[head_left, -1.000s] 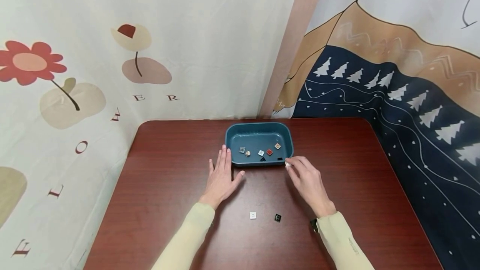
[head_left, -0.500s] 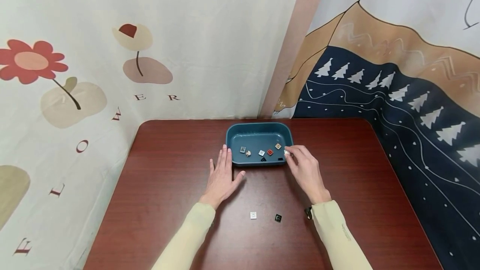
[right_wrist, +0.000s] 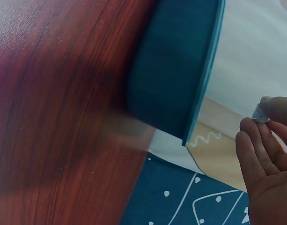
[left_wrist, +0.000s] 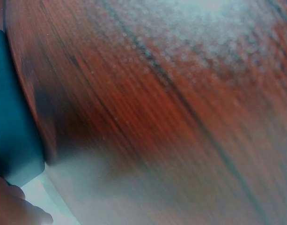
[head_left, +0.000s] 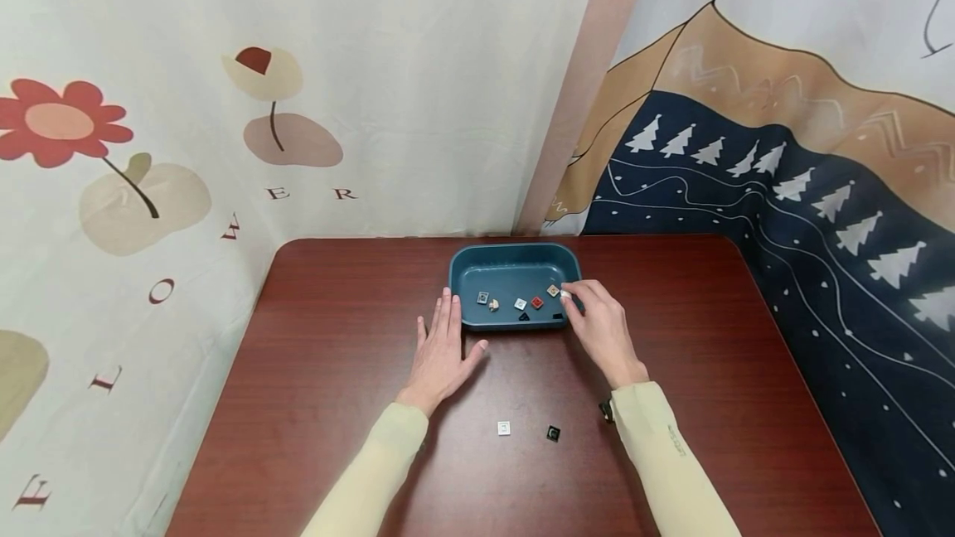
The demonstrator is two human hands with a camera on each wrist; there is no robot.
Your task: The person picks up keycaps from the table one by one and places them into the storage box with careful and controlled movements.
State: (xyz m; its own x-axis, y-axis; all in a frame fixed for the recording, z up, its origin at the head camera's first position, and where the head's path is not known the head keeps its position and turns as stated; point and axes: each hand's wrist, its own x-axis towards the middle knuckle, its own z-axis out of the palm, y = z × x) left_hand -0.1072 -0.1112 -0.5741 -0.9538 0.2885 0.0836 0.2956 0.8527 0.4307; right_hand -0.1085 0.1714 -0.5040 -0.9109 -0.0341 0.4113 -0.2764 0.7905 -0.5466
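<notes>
A small white keycap [right_wrist: 260, 114] is pinched between the thumb and fingertips of my right hand [head_left: 603, 326], over the right end of a blue tray [head_left: 515, 249]. Several keycaps lie inside the tray, among them a grey keycap [head_left: 482, 297], a white one, a red keycap [head_left: 536, 302], a tan keycap [head_left: 553, 291] and dark ones near the front wall. My left hand [head_left: 438, 355] lies with straight fingers against the tray's left front corner. In the left wrist view, only part of the fingers [left_wrist: 14, 206] shows beside the tray.
On the brown table [head_left: 358, 297], a white keycap [head_left: 503, 428] and a black keycap [head_left: 553, 433] lie apart between the forearms. Printed curtains [head_left: 418, 89] stand behind the table's back edge.
My right hand has moved up and left with the white keycap, from just outside the tray's right front corner to over its right end. The left hand stays put.
</notes>
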